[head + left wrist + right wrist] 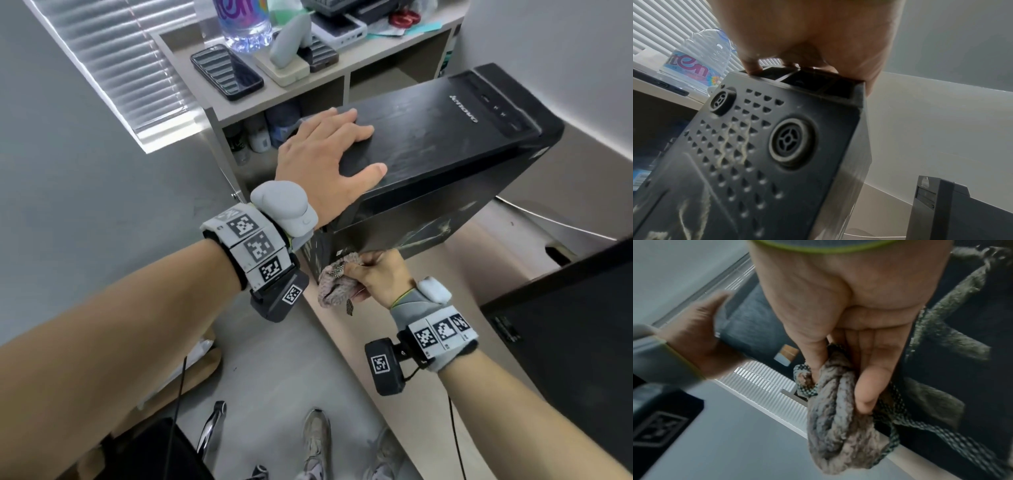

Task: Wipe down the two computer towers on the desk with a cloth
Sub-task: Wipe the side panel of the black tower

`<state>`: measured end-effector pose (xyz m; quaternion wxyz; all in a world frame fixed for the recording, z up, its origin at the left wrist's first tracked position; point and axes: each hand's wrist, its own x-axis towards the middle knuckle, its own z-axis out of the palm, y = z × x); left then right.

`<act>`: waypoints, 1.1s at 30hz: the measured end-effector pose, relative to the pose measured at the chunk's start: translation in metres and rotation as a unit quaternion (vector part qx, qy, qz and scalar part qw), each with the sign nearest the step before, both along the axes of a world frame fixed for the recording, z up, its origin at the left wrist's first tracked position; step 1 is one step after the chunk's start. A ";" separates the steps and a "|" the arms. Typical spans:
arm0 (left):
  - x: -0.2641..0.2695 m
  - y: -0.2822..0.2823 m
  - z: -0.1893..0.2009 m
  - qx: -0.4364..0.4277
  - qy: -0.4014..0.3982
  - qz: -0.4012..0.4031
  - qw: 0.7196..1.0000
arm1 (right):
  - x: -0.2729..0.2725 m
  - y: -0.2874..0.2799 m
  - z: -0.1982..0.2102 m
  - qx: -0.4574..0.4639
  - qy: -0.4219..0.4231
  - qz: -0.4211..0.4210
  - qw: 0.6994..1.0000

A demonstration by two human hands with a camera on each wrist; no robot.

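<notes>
While the left hand (pixel 322 154) lies flat with fingers spread across the upper face of the black computer tower (pixel 445 144), the tower leans tilted on the desk (pixel 342 325), its front panel toward 1 o'clock. At about 6 o'clock from that hand, the right hand (pixel 380 277) has its fingers curled round a bunched grey-brown cloth (pixel 334 286), held against the tower's lower near side. Only the left wrist view shows the tower's underside: rows of vent holes, two round rubber feet (pixel 792 142) and streaks of dust. Only the right wrist view shows how the cloth sits, wadded between thumb and fingers (pixel 867 386), with dusty smears on the dark panel beside it. A second tower (pixel 565 342) stands at 4 o'clock in the head view. Toward 11 o'clock, a shelf (pixel 308 99) carries a phone (pixel 226 72) and a water bottle (pixel 245 24).
</notes>
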<state>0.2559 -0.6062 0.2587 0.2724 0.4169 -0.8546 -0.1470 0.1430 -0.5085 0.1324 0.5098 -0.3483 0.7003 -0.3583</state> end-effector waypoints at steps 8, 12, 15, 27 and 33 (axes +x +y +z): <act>0.000 -0.003 -0.006 -0.001 -0.004 0.010 1.000 | 0.005 -0.016 -0.106 0.128 0.012 -0.048 0.991; -0.001 -0.001 -0.003 0.000 -0.011 0.002 1.000 | 0.000 -0.019 -0.124 0.139 -0.008 -0.059 0.989; -0.001 0.000 -0.002 0.002 -0.004 -0.002 1.000 | -0.011 -0.016 -0.093 0.109 -0.013 -0.076 0.991; 0.000 -0.002 -0.003 0.004 -0.013 0.007 1.000 | -0.017 -0.021 -0.106 0.110 -0.016 -0.086 0.990; 0.000 0.001 -0.003 0.003 -0.018 0.004 1.000 | -0.012 -0.022 -0.132 0.122 -0.034 -0.088 0.988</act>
